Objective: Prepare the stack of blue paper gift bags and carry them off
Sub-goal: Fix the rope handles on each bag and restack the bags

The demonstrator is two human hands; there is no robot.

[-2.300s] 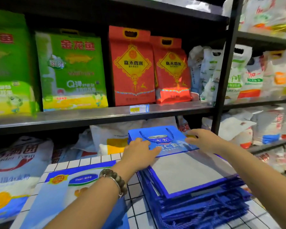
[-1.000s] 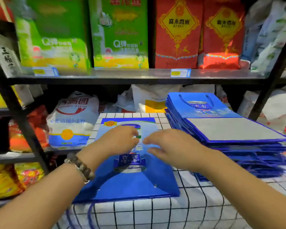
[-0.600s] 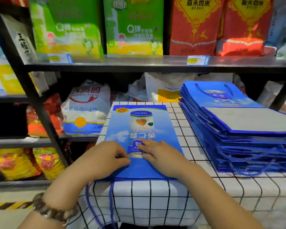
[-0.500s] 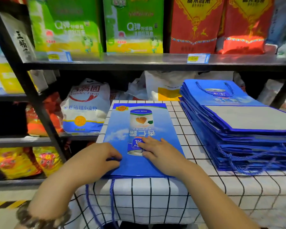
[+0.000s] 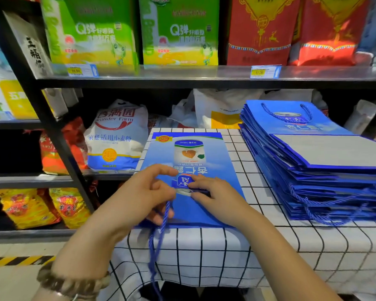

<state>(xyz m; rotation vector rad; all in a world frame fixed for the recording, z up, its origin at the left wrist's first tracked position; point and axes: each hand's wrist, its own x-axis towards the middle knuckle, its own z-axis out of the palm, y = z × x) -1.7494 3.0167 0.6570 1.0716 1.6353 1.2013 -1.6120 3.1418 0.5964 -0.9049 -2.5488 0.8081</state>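
Note:
One flat blue paper gift bag (image 5: 189,153) with a printed can lies alone on the checked tablecloth (image 5: 269,237). Its blue cord handle (image 5: 155,242) hangs over the table's front edge. My left hand (image 5: 146,196) pinches that cord at the bag's near edge. My right hand (image 5: 215,196) lies on the bag's lower middle, fingers bent and pressing at the paper. To the right stands a tall stack of folded blue gift bags (image 5: 308,161), untouched by either hand.
A black metal shelving unit (image 5: 182,78) runs behind and left of the table, with green and red rice sacks above and a white flour sack (image 5: 115,135) below. Yellow and black floor tape (image 5: 15,260) shows at lower left.
My hands left the stack and came over to the single bag on the left. In the last half second my left hand rose and took hold of the cord handle; the right hand barely moved.

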